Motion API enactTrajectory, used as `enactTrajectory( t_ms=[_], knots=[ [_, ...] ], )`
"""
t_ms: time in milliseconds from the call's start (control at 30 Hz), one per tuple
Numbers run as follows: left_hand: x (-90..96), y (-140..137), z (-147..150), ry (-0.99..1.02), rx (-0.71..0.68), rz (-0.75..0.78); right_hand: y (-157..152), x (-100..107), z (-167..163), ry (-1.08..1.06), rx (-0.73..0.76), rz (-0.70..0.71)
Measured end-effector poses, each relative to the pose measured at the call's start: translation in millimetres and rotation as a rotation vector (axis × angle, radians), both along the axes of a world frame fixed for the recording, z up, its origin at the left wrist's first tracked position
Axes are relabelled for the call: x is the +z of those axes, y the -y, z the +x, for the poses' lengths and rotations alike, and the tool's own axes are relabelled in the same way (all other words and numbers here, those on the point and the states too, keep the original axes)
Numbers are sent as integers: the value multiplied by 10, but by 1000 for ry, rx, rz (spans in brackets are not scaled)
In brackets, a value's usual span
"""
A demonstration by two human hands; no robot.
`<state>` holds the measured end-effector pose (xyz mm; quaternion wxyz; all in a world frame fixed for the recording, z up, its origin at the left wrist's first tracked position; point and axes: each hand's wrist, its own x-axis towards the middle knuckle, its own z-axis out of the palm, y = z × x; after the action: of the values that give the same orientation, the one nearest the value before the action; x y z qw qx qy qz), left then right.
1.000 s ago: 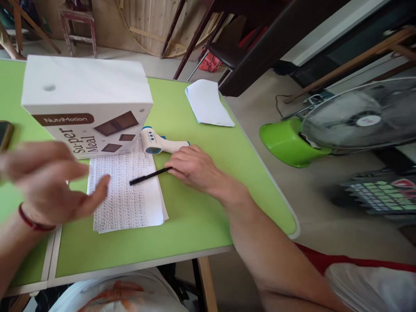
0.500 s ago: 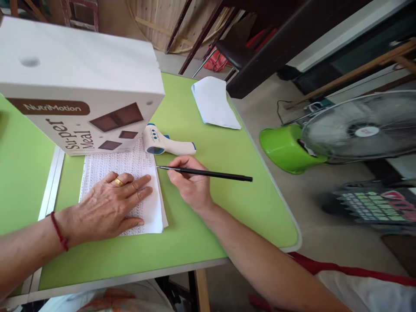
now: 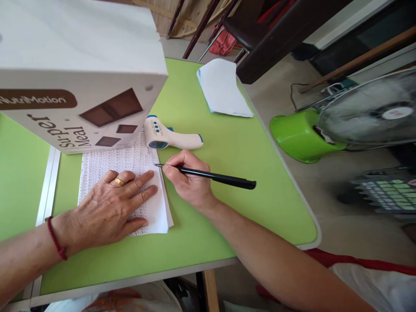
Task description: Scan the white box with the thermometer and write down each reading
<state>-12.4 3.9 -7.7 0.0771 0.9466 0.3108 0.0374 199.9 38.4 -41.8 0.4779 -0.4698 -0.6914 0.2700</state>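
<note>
My left hand (image 3: 118,199) lies flat on a stack of handwritten paper (image 3: 157,212), its fingers spread. A gold ring is on one finger and a red cord circles the wrist. Held in my right hand (image 3: 191,177) is a black pen (image 3: 224,177), gripped between thumb and fingers. Its tip is at the right part of the sheet, just beyond the left fingertips; whether it touches the paper I cannot tell. A white and blue infrared thermometer (image 3: 175,138) lies just above my right hand, its head beside the paper's upper edge.
A large white NutriMotion box (image 3: 107,82) stands at the upper left, over the paper's top edge. Folded white sheets (image 3: 222,89) lie near the far corner of the green table (image 3: 260,208). A fan (image 3: 373,112) and a green stool (image 3: 292,136) stand beyond the right edge.
My right hand has moved slightly left relative to the paper, bringing the pen tip over the sheet's edge. My left hand stays in place. The view has shifted a little.
</note>
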Motion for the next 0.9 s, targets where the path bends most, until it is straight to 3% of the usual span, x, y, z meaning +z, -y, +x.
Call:
enactTrajectory(
  t_ms=[900],
  knots=[
    [-3,-10,9,3,-1,1,-4,9,-1,69,-38,12]
  ],
)
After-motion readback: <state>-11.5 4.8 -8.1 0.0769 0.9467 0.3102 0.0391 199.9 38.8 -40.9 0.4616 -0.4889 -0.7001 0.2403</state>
